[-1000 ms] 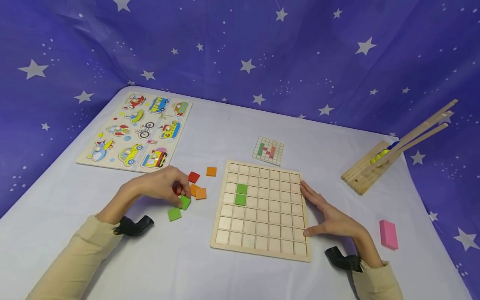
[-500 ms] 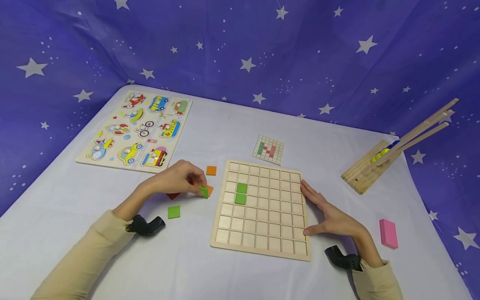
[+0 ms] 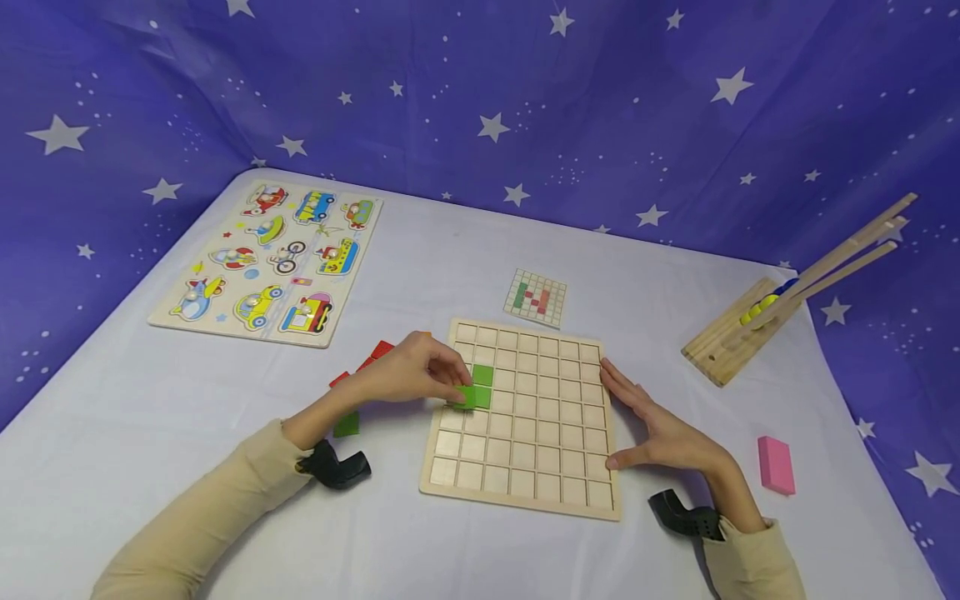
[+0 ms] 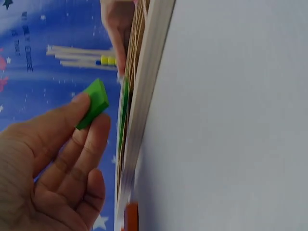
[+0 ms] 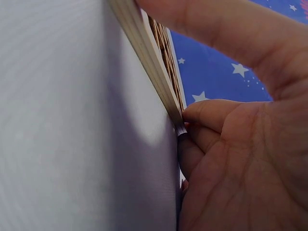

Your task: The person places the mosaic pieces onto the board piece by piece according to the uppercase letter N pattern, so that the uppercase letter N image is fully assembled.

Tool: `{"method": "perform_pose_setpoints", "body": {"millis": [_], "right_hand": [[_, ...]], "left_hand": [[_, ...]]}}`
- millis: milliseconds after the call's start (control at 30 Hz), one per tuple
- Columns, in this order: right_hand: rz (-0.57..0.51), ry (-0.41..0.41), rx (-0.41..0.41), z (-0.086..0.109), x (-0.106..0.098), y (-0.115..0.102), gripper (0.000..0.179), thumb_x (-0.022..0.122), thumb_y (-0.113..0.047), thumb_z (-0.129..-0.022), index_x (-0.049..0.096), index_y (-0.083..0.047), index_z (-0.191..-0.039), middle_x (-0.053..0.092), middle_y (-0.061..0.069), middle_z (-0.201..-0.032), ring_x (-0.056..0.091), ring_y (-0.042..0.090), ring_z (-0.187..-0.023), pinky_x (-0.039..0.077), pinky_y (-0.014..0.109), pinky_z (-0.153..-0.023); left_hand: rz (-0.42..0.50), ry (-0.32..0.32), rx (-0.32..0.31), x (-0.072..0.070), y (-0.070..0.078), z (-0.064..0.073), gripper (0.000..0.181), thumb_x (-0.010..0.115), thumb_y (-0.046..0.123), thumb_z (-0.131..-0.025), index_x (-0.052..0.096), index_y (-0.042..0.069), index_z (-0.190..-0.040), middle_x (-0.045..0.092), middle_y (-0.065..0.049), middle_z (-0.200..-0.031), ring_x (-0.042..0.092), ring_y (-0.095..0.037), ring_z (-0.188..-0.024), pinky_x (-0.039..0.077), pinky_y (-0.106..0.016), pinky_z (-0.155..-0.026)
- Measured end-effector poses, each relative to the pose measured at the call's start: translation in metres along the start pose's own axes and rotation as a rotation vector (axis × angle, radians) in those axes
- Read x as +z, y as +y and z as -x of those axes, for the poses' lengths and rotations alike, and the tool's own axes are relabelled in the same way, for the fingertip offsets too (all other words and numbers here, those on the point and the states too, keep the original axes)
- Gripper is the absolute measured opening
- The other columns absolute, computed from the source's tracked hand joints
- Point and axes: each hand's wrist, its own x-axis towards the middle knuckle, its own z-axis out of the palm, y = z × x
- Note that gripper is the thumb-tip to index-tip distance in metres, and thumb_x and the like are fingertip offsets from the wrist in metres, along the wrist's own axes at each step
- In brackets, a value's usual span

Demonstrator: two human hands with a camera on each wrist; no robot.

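Observation:
My left hand (image 3: 411, 371) pinches a green square tile (image 4: 94, 103) between thumb and fingertips, over the left side of the wooden grid board (image 3: 551, 421). In the left wrist view the tile is tilted and raised above the board's surface. Two more green tiles (image 3: 483, 376) lie in grid cells, one below the other, right beside the held one. My right hand (image 3: 667, 437) rests at the board's right edge, thumb and fingers spread and touching the rim. Near my left wrist lie red tiles (image 3: 382, 349) and a green tile (image 3: 347, 424), partly covered by the arm.
Behind the board lies a small pattern card (image 3: 536, 297) with coloured squares. A vehicle peg puzzle (image 3: 266, 262) occupies the back left. To the right stand a wooden bead rack (image 3: 723, 342) with upright rods and a pink block (image 3: 776, 465).
The left hand picked up a green tile from the loose pile and carried it right, to over the board's left columns. The right hand stayed at the board's edge.

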Motion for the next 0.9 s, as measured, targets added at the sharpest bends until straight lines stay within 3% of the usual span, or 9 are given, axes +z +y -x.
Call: {"method": "perform_pose_setpoints", "body": {"millis": [367, 667, 900], "right_hand": [[-0.004, 0.003, -0.009, 0.000, 0.000, 0.001, 0.120, 0.088, -0.025, -0.064, 0.010, -0.010, -0.155, -0.005, 0.007, -0.163, -0.007, 0.035, -0.148, -0.011, 0.006, -0.107], [-0.003, 0.001, -0.006, 0.000, 0.000, 0.000, 0.120, 0.088, -0.025, -0.064, 0.010, -0.010, -0.155, -0.005, 0.007, -0.163, -0.008, 0.034, -0.149, -0.011, 0.006, -0.108], [-0.001, 0.002, -0.010, 0.000, 0.000, 0.000, 0.120, 0.088, -0.025, -0.065, 0.010, -0.010, -0.155, -0.005, 0.007, -0.163, -0.008, 0.033, -0.149, -0.011, 0.005, -0.107]], "left_hand": [[-0.068, -0.010, 0.008, 0.021, 0.004, -0.005, 0.010, 0.078, 0.013, -0.078, 0.074, 0.012, -0.087, 0.071, 0.005, -0.075, 0.064, -0.002, -0.067, 0.052, -0.021, -0.064], [-0.139, 0.009, 0.109, 0.025, 0.004, -0.004, 0.011, 0.079, 0.011, -0.077, 0.075, 0.010, -0.087, 0.069, 0.005, -0.080, 0.059, 0.002, -0.068, 0.051, -0.019, -0.064], [-0.174, -0.018, 0.133, 0.026, 0.004, -0.003, 0.012, 0.079, 0.011, -0.078, 0.077, 0.009, -0.090, 0.068, 0.004, -0.079, 0.061, 0.003, -0.070, 0.052, -0.018, -0.064]]}}
